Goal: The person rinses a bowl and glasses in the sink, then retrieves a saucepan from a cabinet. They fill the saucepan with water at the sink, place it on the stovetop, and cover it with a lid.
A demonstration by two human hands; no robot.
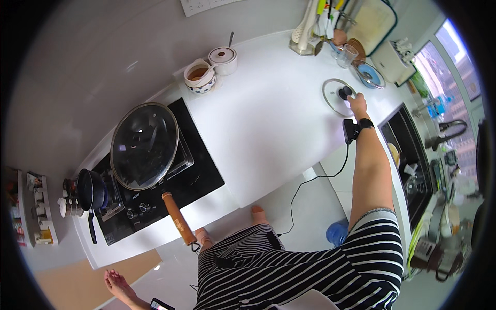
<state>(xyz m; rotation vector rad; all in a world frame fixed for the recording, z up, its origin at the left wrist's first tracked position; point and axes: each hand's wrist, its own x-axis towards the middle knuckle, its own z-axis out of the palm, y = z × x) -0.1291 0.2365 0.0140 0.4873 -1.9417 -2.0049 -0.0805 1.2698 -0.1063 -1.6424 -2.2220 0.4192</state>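
My right hand (358, 104) reaches far across the white counter, its fingers on the black knob of a small glass lid (332, 97). I cannot tell whether that lid rests flat on the counter or is slightly raised. Low at the left, my left hand (118, 285) hangs empty beside the cabinet front, away from everything. On the black gas hob (201, 170) a wok with a wooden handle (179, 219) is covered by a large glass lid (145, 145). Behind it on the hob stands a small dark saucepan (91, 190).
Two ceramic pots, a patterned jar (200, 86) and a lidded pot (223, 62), stand by the wall. A blue bowl (368, 74), glass cups (347, 56) and a utensil holder (301, 47) are at the far right. The sink (410, 155) lies beside my right arm; a cable hangs from that wrist.
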